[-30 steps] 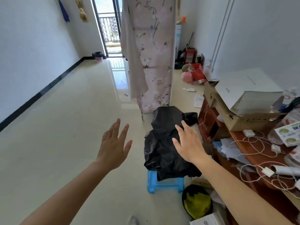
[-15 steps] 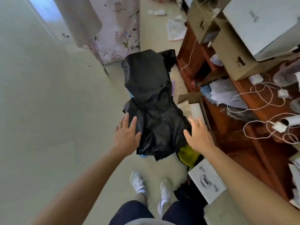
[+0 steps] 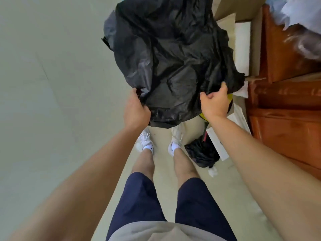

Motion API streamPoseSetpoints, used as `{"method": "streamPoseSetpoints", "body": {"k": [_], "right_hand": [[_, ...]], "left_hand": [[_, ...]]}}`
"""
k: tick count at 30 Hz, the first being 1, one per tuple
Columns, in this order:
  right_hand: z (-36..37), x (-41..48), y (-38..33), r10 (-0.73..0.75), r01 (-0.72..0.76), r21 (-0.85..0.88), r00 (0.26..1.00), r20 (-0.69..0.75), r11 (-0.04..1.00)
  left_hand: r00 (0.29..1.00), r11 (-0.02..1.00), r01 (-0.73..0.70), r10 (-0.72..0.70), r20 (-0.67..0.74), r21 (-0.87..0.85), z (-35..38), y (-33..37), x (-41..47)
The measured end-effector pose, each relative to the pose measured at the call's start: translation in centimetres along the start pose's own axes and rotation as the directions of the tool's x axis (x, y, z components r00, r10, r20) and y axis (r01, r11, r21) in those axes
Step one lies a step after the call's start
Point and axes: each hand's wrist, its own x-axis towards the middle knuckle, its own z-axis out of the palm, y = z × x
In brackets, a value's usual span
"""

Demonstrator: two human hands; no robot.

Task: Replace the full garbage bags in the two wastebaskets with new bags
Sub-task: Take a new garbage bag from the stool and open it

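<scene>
A heap of crumpled black garbage bags [image 3: 170, 54] fills the upper middle of the head view, just ahead of my feet. My left hand [image 3: 136, 110] grips the near left edge of the black plastic. My right hand [image 3: 214, 102] pinches its near right edge, fingers curled into the film. Under my right hand shows a sliver of a wastebasket with a yellow lining [image 3: 230, 99], mostly hidden. A smaller bunched black bag [image 3: 203, 154] lies on the floor beside my right foot.
A brown wooden cabinet [image 3: 286, 108] runs along the right side. An open cardboard box [image 3: 243, 47] and white boxes [image 3: 224, 141] sit between it and the bags. Pale tiled floor [image 3: 52, 101] stretches to the left. My white shoes [image 3: 145, 141] stand below the heap.
The camera tilted down and moved closer. Both hands, open above the black bags before, have come down and closed on the near edge of the plastic.
</scene>
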Motion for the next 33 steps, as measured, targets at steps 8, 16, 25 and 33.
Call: {"method": "streamPoseSetpoints", "body": {"k": [8, 16, 25, 33], "right_hand": [[-4.8, -2.4, -7.1, -0.426, 0.426, 0.024, 0.904, -0.016, 0.904], [-13.8, -10.2, -20.3, -0.734, 0.732, 0.107, 0.679, -0.034, 0.672], [-15.4, -27.7, -33.0, -0.949, 0.918, 0.342, 0.096, 0.301, 0.202], [-10.2, -44.1, -29.7, -0.872, 0.931, 0.320, -0.298, 0.388, -0.176]], "left_hand": [[0.968, 0.993, -0.104, 0.113, -0.225, 0.051, -7.6, 5.4, -0.7], [0.798, 0.979, -0.203, 0.162, -0.580, -0.005, -25.3, 12.4, -8.7], [0.494, 0.972, -0.137, -0.099, -0.864, -0.191, -38.9, 4.8, -25.0], [0.522, 0.958, 0.062, -0.271, -0.809, -0.281, -41.2, -9.9, -37.6]]}}
